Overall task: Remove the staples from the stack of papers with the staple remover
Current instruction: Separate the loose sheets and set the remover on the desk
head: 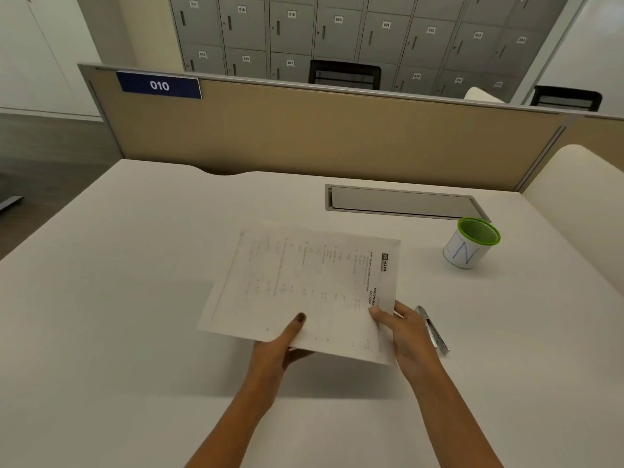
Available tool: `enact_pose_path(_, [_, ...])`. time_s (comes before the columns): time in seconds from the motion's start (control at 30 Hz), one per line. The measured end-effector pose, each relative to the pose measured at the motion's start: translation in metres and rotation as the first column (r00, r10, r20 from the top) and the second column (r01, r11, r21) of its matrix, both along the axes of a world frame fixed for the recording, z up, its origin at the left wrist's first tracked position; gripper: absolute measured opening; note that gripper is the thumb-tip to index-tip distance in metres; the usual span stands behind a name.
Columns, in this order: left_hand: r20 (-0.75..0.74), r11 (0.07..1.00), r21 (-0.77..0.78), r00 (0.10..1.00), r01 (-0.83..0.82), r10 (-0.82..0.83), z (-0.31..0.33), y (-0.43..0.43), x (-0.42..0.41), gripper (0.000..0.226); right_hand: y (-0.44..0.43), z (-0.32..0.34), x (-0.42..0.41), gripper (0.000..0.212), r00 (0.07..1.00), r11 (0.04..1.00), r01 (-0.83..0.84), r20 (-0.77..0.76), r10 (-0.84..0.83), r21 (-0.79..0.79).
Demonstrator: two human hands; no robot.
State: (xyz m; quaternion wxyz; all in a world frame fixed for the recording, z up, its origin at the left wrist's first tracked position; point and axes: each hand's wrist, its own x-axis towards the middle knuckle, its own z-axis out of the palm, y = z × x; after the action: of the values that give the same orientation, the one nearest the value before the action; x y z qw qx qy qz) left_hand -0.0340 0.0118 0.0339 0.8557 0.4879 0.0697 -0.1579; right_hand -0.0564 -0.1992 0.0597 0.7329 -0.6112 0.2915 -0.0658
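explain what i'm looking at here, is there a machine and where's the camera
No machine here: a person works with bare hands, and the single picture comes from a camera worn on their head, looking forward and down. The left hand and right hand both grip the near edge of the stack of papers, thumbs on top. On the white desk a silver staple remover lies untouched beside the right hand, and a white cup with a green rim stands farther back.

- The fingers of the left hand (277, 349) are hidden beneath the stack of papers (304, 285).
- The fine print is too small to be read.
- Both forearms are cut off by the lower edge.
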Motion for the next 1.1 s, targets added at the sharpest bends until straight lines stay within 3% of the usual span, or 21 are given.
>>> enact_pose_path(0.17, [0.039,0.996,0.083,0.999,0.028,-0.031,-0.004,-0.013,-0.003,0.058,0.010,0.014,0.005,0.029,0.999,0.998,-0.038,0.033,0.040,-0.045])
enact_pose_path(0.3, [0.053,0.991,0.129,0.999,-0.014,0.007,-0.002,-0.014,-0.006,0.054,0.009,0.022,0.008,0.026,0.995,0.994,-0.092,0.039,0.095,-0.063])
enact_pose_path(0.47, [0.065,0.985,0.161,0.996,-0.070,0.060,0.002,-0.010,-0.004,0.053,-0.006,0.024,0.004,0.018,0.997,0.976,0.072,0.040,-0.065,-0.207])
enact_pose_path(0.53, [0.089,0.987,0.137,0.993,-0.089,0.077,0.004,-0.007,-0.002,0.057,-0.016,0.021,-0.004,0.016,0.987,0.916,0.157,0.030,-0.157,-0.369])
enact_pose_path(0.63, [0.100,0.988,0.113,0.990,-0.108,0.097,0.006,-0.005,-0.001,0.057,-0.031,0.009,-0.018,0.016,0.959,0.712,0.201,-0.012,-0.282,-0.673])
enact_pose_path(0.7, [0.103,0.988,0.106,0.989,-0.112,0.101,0.006,-0.004,-0.001,0.064,-0.038,-0.001,-0.027,0.024,0.945,0.570,0.145,-0.058,-0.323,-0.809])
enact_pose_path(0.77, [0.103,0.988,0.099,0.989,-0.119,0.109,0.005,-0.003,0.000,0.062,-0.041,-0.010,-0.033,0.035,0.921,0.495,0.017,-0.179,-0.346,-0.869])
enact_pose_path(0.9, [0.092,0.987,0.093,0.988,-0.134,0.125,0.002,-0.003,0.000,0.051,-0.037,-0.020,-0.039,0.050,0.865,0.442,-0.161,-0.342,-0.368,-0.883])
enact_pose_path(1.0, [0.081,0.988,0.076,0.989,-0.132,0.126,0.003,-0.002,0.001,0.057,-0.031,-0.027,-0.040,0.039,0.878,0.414,-0.107,-0.281,-0.388,-0.904])
enact_pose_path(1.1, [0.078,0.988,0.086,0.989,-0.131,0.125,0.003,-0.001,0.001,0.063,-0.031,-0.031,-0.040,0.030,0.899,0.471,-0.008,-0.213,-0.383,-0.882])
